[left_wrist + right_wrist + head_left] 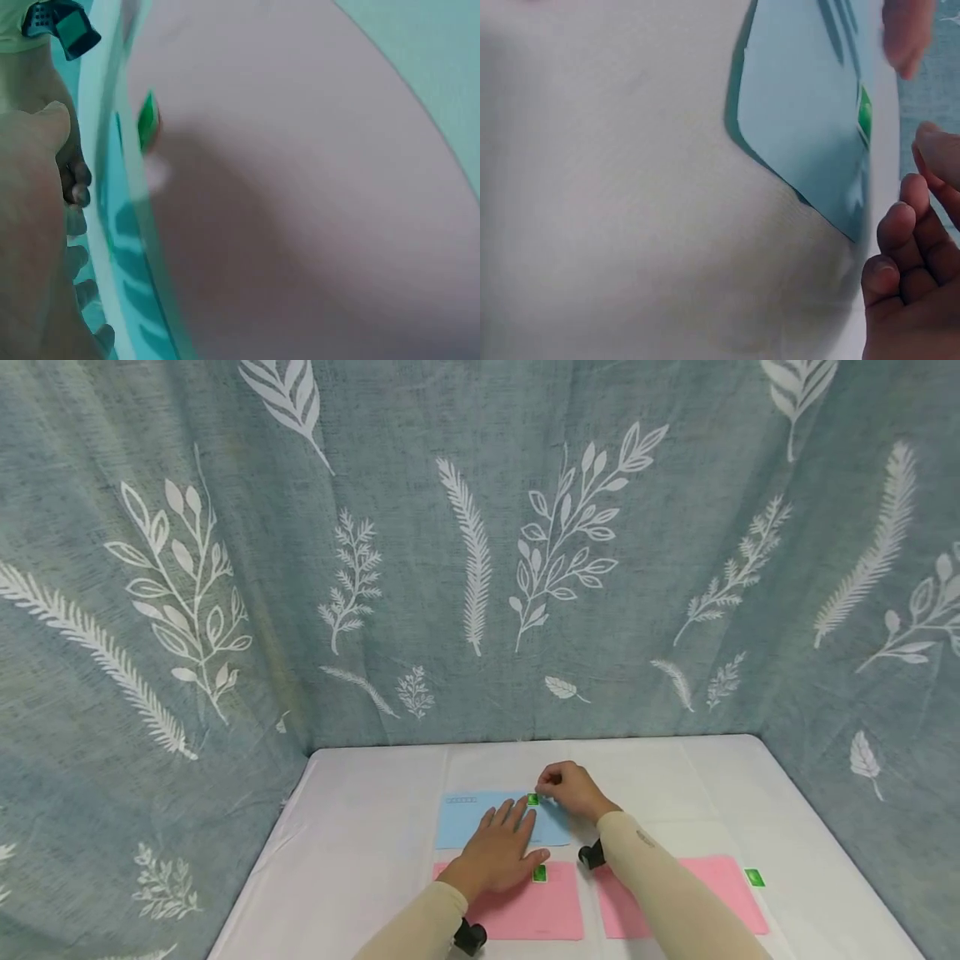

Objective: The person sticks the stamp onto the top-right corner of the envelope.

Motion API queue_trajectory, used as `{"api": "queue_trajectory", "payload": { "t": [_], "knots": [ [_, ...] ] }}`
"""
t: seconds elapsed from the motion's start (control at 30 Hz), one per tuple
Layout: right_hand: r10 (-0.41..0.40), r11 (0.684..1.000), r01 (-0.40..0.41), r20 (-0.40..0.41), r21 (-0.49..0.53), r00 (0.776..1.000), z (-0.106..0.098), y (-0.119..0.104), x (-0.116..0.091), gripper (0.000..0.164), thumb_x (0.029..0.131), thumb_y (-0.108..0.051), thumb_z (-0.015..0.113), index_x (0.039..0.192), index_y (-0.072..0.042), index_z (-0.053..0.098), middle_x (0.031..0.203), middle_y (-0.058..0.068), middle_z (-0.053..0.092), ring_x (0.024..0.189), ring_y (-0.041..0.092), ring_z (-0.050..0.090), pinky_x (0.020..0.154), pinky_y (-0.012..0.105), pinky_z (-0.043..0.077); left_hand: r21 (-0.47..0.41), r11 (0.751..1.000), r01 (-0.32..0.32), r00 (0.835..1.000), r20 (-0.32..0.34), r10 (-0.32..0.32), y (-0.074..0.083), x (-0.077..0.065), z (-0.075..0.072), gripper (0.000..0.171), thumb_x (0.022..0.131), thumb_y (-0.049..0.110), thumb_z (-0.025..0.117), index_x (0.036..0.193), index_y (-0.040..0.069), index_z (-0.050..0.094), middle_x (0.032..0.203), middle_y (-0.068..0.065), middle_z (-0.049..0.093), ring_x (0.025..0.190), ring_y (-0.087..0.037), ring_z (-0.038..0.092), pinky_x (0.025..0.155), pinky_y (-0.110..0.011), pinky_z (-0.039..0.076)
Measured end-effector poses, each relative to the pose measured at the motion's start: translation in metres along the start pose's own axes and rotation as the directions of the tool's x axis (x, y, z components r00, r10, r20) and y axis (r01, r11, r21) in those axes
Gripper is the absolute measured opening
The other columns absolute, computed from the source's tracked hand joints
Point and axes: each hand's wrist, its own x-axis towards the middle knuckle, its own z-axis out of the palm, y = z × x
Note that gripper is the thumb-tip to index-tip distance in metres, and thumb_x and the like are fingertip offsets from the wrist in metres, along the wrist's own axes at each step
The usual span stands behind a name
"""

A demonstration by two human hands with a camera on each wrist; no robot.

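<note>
A blue envelope (pixel 468 827) lies on the white table with a green stamp (pixel 533 799) near its upper right corner. My left hand (pixel 501 852) is spread flat, its fingertips on the blue envelope beside the stamp. Its palm is over a pink envelope (pixel 528 922), which bears another green stamp (pixel 539 874). Close to the blue envelope's stamp is my right hand (pixel 573 789), its fingers curled and the thumb near the index finger. In the right wrist view those fingers (pixel 919 255) appear raised above the surface; whether they pinch anything small is unclear.
A second pink envelope (pixel 723 885) lies at the right, partly under my right forearm. Just off its right edge is a loose green stamp (pixel 754 877) on the tablecloth (pixel 360 827). A leaf-patterned curtain (pixel 420 568) borders the table's back and sides.
</note>
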Motion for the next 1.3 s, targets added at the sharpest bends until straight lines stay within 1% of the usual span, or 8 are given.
{"api": "queue_trajectory", "payload": {
  "t": [0.17, 0.3, 0.4, 0.57, 0.73, 0.97, 1.17, 1.3],
  "knots": [
    [-0.075, 0.996, 0.074, -0.009, -0.048, 0.997, -0.007, -0.014, -0.005, 0.016, 0.103, -0.012, 0.075, 0.087, -0.014, 0.076, 0.081, -0.006, 0.067, 0.077, 0.013, 0.059, 0.077, 0.036, 0.051, 0.015, 0.998, -0.055, 0.997, -0.056, 0.056, 0.007, -0.001, -0.005, 0.080, 0.114, 0.062, 0.035, 0.172, 0.006, 0.028, 0.180, -0.013, 0.016, 0.165, -0.034, 0.016, 0.128, -0.057, 0.021],
    [-0.124, 0.990, 0.123, -0.011, -0.065, 0.992, -0.014, -0.029, -0.007, 0.016, 0.105, -0.014, 0.074, 0.090, -0.016, 0.076, 0.082, -0.007, 0.067, 0.077, 0.013, 0.059, 0.078, 0.037, 0.051, 0.019, 0.997, -0.077, 0.993, -0.091, 0.079, 0.017, -0.006, -0.016, 0.083, 0.114, 0.063, 0.037, 0.172, 0.005, 0.027, 0.180, -0.016, 0.011, 0.165, -0.034, 0.013, 0.129, -0.058, 0.019],
    [-0.145, 0.987, 0.143, -0.027, -0.077, 0.989, -0.022, -0.034, -0.014, 0.013, 0.105, -0.013, 0.073, 0.092, -0.014, 0.077, 0.083, -0.006, 0.066, 0.077, 0.013, 0.059, 0.077, 0.038, 0.052, 0.006, 0.996, -0.091, 0.990, -0.111, 0.091, 0.025, -0.008, -0.021, 0.083, 0.114, 0.062, 0.038, 0.172, 0.003, 0.026, 0.181, -0.016, 0.010, 0.165, -0.034, 0.012, 0.129, -0.058, 0.018],
    [-0.140, 0.987, 0.137, -0.028, -0.087, 0.990, -0.034, -0.028, -0.036, 0.009, 0.106, -0.012, 0.072, 0.100, -0.009, 0.078, 0.088, -0.008, 0.068, 0.080, 0.012, 0.062, 0.077, 0.036, 0.054, -0.024, 0.990, -0.140, 0.983, -0.125, 0.136, 0.043, -0.009, -0.019, 0.081, 0.114, 0.056, 0.043, 0.171, 0.000, 0.026, 0.180, -0.016, 0.013, 0.165, -0.035, 0.014, 0.129, -0.057, 0.017],
    [-0.137, 0.988, 0.134, -0.037, -0.071, 0.990, -0.048, -0.021, -0.060, 0.010, 0.107, -0.012, 0.071, 0.104, -0.006, 0.078, 0.090, -0.008, 0.068, 0.082, 0.013, 0.063, 0.078, 0.037, 0.054, -0.027, 0.985, -0.168, 0.980, -0.116, 0.164, 0.062, -0.008, -0.016, 0.081, 0.114, 0.057, 0.042, 0.172, 0.002, 0.026, 0.181, -0.013, 0.010, 0.166, -0.032, 0.011, 0.130, -0.053, 0.016],
    [-0.136, 0.988, 0.128, -0.078, -0.090, 0.988, -0.060, -0.004, -0.090, 0.006, 0.106, -0.014, 0.073, 0.101, -0.015, 0.077, 0.091, -0.009, 0.068, 0.082, 0.012, 0.062, 0.078, 0.036, 0.055, 0.000, 0.974, -0.229, 0.966, -0.126, 0.227, 0.085, -0.009, -0.008, 0.082, 0.114, 0.059, 0.038, 0.173, 0.004, 0.023, 0.181, -0.012, 0.008, 0.166, -0.031, 0.012, 0.130, -0.053, 0.019],
    [-0.117, 0.989, 0.106, -0.097, -0.106, 0.988, -0.071, 0.008, -0.116, 0.005, 0.106, -0.016, 0.074, 0.103, -0.015, 0.077, 0.092, -0.010, 0.068, 0.084, 0.012, 0.062, 0.080, 0.036, 0.055, -0.024, 0.965, -0.262, 0.961, -0.101, 0.259, 0.102, -0.012, 0.000, 0.083, 0.114, 0.062, 0.033, 0.174, 0.006, 0.021, 0.182, -0.011, 0.008, 0.166, -0.031, 0.012, 0.130, -0.053, 0.020],
    [-0.116, 0.987, 0.098, -0.137, -0.126, 0.984, -0.083, 0.014, -0.135, 0.005, 0.105, -0.018, 0.074, 0.102, -0.016, 0.078, 0.092, -0.011, 0.069, 0.085, 0.011, 0.062, 0.079, 0.036, 0.054, -0.040, 0.958, -0.286, 0.955, -0.101, 0.280, 0.112, -0.012, 0.005, 0.081, 0.115, 0.061, 0.032, 0.174, 0.007, 0.023, 0.181, -0.012, 0.012, 0.166, -0.031, 0.013, 0.130, -0.053, 0.020]
  ]
}}
